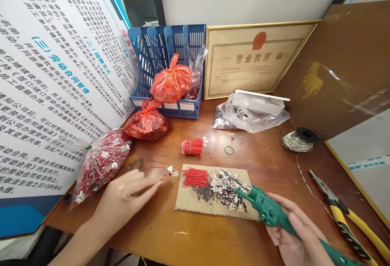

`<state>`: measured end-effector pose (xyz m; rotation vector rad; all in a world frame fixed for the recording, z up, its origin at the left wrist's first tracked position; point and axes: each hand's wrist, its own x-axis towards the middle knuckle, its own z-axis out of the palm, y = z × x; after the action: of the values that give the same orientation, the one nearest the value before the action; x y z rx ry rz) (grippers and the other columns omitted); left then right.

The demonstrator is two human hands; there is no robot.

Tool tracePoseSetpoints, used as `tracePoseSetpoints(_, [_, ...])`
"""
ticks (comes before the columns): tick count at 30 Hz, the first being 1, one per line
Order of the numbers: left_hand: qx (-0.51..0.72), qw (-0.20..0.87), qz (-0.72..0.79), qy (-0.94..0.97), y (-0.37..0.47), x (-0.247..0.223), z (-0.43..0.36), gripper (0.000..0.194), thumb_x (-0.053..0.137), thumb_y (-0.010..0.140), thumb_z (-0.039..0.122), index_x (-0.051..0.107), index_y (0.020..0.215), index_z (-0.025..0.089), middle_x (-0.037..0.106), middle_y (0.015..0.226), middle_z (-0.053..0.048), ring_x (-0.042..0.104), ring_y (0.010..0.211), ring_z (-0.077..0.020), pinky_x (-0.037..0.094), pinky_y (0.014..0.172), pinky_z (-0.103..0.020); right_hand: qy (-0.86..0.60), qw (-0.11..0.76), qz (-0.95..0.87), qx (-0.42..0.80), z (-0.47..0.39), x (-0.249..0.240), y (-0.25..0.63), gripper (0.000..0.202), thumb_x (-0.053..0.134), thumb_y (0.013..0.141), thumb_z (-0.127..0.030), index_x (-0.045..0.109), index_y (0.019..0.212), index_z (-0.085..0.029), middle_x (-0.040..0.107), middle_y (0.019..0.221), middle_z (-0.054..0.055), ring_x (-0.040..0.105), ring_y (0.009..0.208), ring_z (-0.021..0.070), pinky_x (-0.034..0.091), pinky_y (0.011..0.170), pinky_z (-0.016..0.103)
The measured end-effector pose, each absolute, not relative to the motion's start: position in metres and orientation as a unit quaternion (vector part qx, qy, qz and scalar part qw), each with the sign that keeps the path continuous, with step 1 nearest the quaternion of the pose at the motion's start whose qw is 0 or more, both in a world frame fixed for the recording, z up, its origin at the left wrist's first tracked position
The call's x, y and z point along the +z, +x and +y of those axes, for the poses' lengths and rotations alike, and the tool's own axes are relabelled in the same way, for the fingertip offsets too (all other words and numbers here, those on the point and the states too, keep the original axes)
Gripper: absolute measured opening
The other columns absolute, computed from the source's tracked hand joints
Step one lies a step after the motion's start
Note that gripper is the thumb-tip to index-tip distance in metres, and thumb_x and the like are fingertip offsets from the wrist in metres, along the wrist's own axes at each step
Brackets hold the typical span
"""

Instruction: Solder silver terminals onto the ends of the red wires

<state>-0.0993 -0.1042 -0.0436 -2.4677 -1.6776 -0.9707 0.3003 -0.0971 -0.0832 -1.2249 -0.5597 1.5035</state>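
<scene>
My left hand [128,195] is closed at the left of the cardboard, thumb and index finger pinched on what looks like a thin wire, its held end hidden. Small metal tabs [173,172] lie just beyond the fingertips, beside a loose red wire. My right hand [292,227] grips a green soldering gun [269,209], its tip pointing up-left over the pile of metal tabs [230,195]. Left of that pile, a stack of red wires [195,177] rests on the cardboard sheet [195,205], which has dark scorch-like marks.
Behind the cardboard lies a banded wire bundle [192,147] and a green rubber band [229,150]. Pliers [335,205] and a solder spool [298,140] are at right. Filled bags [103,162] and a blue file rack [183,109] stand left and back, near a clear bag [256,115].
</scene>
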Motion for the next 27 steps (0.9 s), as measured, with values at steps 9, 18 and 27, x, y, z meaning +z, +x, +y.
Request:
tracePoseSetpoints(9, [-0.282, -0.041, -0.559, -0.778, -0.132, -0.057, -0.088, 0.024, 0.067, 0.108, 0.039, 0.087, 0.112, 0.026, 0.065, 0.069, 0.004, 0.06, 0.061, -0.01, 0.046, 0.059, -0.021, -0.512, 0.555, -0.25, 0.606, -0.095, -0.077, 0.295, 0.046, 0.096, 0.072, -0.054, 0.088, 0.105, -0.023, 0.076, 0.087, 0.011, 0.059, 0.063, 0.0189, 0.051, 0.052, 0.03])
tracePoseSetpoints(18, [-0.237, -0.075, -0.593, -0.766, -0.142, -0.064, -0.085, 0.042, 0.071, 0.104, 0.053, 0.074, 0.139, 0.03, 0.059, 0.085, 0.002, 0.06, 0.078, -0.0152, 0.047, 0.075, -0.026, -0.514, 0.555, -0.261, 0.6, -0.095, -0.073, 0.294, 0.044, 0.094, 0.074, -0.055, 0.087, 0.104, -0.023, 0.074, 0.084, 0.011, 0.057, 0.061, 0.0186, 0.051, 0.051, 0.031])
tracePoseSetpoints(27, [-0.237, -0.071, -0.578, -0.777, -0.14, -0.064, -0.076, 0.023, 0.067, 0.107, 0.044, 0.082, 0.116, 0.03, 0.061, 0.082, 0.002, 0.058, 0.078, -0.0151, 0.044, 0.074, -0.027, -0.526, 0.532, -0.233, 0.621, -0.097, -0.081, 0.301, 0.046, 0.095, 0.074, -0.054, 0.088, 0.109, -0.025, 0.076, 0.094, 0.011, 0.058, 0.066, 0.0186, 0.053, 0.055, 0.031])
